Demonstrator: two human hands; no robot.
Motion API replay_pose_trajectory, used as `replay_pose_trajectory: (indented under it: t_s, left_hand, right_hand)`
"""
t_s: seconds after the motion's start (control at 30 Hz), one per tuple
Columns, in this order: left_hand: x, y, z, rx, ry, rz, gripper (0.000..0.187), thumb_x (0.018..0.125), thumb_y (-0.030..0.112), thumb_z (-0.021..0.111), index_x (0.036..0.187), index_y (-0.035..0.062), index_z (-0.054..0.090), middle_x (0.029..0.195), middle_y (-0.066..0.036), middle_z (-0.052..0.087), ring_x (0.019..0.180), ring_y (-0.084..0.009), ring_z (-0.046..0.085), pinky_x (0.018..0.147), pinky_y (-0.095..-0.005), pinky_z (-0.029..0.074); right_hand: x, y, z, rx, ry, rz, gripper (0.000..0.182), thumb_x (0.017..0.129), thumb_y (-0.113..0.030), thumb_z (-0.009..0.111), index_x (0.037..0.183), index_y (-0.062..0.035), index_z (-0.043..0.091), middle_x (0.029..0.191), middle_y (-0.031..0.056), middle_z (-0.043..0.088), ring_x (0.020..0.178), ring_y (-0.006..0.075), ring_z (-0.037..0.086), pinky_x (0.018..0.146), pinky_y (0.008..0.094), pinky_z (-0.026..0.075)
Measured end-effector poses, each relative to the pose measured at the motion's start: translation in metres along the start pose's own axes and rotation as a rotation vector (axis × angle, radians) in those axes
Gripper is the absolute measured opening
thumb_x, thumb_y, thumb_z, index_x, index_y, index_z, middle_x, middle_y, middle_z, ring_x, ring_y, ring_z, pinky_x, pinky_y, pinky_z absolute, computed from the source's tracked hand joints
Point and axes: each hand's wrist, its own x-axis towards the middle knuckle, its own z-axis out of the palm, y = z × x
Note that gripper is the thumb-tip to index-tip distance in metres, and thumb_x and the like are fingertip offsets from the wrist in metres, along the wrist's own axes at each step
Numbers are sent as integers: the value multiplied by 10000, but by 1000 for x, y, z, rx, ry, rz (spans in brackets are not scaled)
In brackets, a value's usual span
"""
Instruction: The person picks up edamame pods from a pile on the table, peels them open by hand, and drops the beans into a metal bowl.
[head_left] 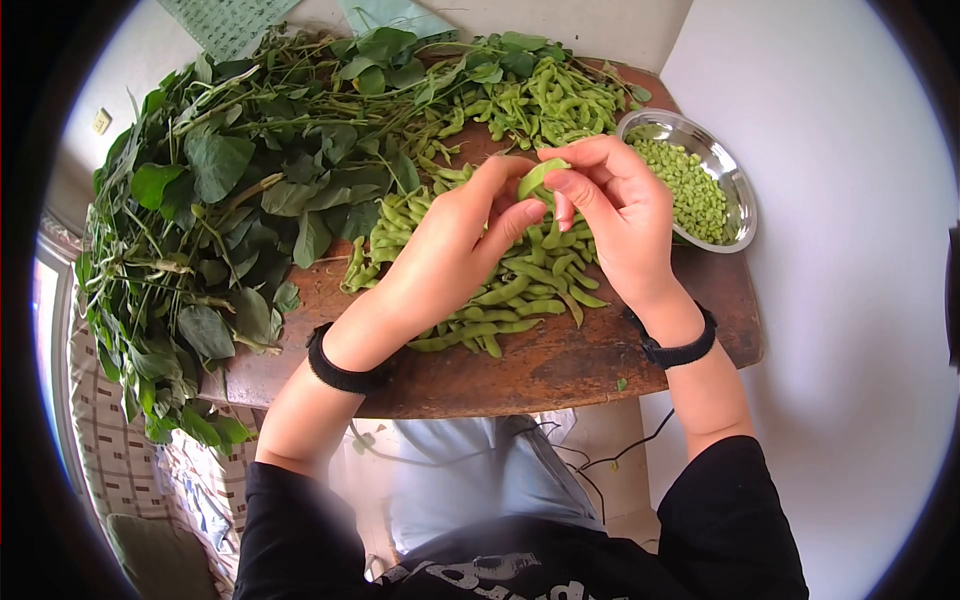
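Between my two hands, above the table, is a green pod (541, 178). My left hand (480, 222) pinches its left part with thumb and forefinger. The thumb and fingers of my right hand (617, 205) close on its right end. Below and around the hands lies a loose pile of green pods (520, 290), partly hidden by my left hand and wrist. To the right of my right hand stands an oval metal bowl (741, 196) holding shelled green beans (685, 190).
A large heap of leafy stalks (230, 180) covers the left side of the wooden table (640, 345). Another pile of pods (560, 105) lies at the back. A white wall (830, 250) rises at the right. Cables (625, 452) hang below the front edge.
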Motion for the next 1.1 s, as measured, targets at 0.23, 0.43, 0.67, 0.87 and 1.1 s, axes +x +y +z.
replay_pose_trajectory:
  t_s: [0.23,0.43,0.67,0.87,1.1]
  left_hand:
    - [0,3,-4,15,-97,-52,166,1005,140,485,1102,8,509,734,-87,592,650,-204,573,630,-329,467]
    - [-1,11,-7,-61,-174,-100,219,1025,100,387,1171,26,532,740,-7,553,653,-87,451,618,-241,404]
    - [-1,15,-17,-157,-294,-64,205,1048,194,397,972,31,497,691,-37,537,618,-142,484,607,-289,416]
    - [-1,20,-18,-349,-402,-169,284,1064,241,366,915,39,499,673,14,457,614,-77,410,576,-243,374]
    - [0,14,-10,-343,-253,-180,265,1060,234,374,952,34,513,732,12,472,644,-66,418,588,-223,357]
  right_hand:
    - [0,2,-3,-127,-68,-61,63,909,-24,645,914,16,596,863,43,628,755,80,590,684,227,504]
    - [1,-6,-6,-38,-116,-48,59,905,-13,644,882,6,593,879,48,616,857,114,616,809,257,509]
    - [2,-5,-14,32,-249,-88,92,921,-30,627,857,-7,565,880,49,607,842,122,636,761,259,511]
    - [2,-13,-11,146,-283,-54,103,931,-42,617,866,-12,543,867,59,589,723,155,664,699,249,509]
    - [1,-2,-5,4,-135,-55,101,919,-72,653,951,-18,574,916,44,611,815,99,623,737,233,496]
